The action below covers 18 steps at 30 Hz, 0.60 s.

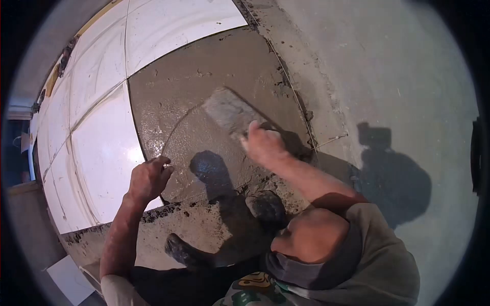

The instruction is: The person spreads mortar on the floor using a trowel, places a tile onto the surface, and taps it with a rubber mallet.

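Note:
My right hand (265, 145) is wrapped round the handle of a mortar-smeared rectangular trowel (229, 109), its blade flat on the wet grey mortar (229, 56). My left hand (149, 178) is held over the mortar's left edge, beside a white tile (102, 153). Its thumb and fingers are curled together; whether anything thin is pinched in them I cannot make out. A thin curved line runs across the mortar from the trowel's far corner towards my left fingers.
More white tiles (178, 23) lie beyond and to the left. A taut string (291, 84) runs along the mortar's right edge to a nail-like pin (332, 139). Dark shoes (268, 206) stand on rough ground near me. A loose white tile (70, 279) lies at lower left.

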Each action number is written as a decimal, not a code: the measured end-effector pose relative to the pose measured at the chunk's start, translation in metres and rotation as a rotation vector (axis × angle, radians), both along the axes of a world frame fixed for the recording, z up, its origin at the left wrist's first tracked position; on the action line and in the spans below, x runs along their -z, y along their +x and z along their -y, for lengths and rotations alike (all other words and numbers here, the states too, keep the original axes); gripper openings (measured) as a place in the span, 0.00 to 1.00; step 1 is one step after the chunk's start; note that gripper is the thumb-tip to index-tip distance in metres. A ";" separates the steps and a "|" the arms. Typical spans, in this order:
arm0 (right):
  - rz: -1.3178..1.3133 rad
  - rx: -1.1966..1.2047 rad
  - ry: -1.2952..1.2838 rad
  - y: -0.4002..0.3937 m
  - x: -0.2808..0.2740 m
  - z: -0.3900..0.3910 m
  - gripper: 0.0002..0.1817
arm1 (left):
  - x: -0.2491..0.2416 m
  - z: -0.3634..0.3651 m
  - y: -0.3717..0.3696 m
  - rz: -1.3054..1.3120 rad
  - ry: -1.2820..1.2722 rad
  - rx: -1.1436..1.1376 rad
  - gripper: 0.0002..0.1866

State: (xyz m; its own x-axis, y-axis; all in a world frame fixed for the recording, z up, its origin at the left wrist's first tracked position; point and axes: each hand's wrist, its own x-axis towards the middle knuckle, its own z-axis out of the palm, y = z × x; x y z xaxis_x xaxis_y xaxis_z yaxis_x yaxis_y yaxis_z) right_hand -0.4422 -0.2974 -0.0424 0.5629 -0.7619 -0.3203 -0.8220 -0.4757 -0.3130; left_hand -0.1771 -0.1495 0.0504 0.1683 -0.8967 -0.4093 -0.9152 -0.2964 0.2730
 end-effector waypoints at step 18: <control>0.264 0.139 -0.028 -0.034 -0.078 0.112 0.26 | 0.006 -0.058 0.026 -0.008 0.028 -0.085 0.16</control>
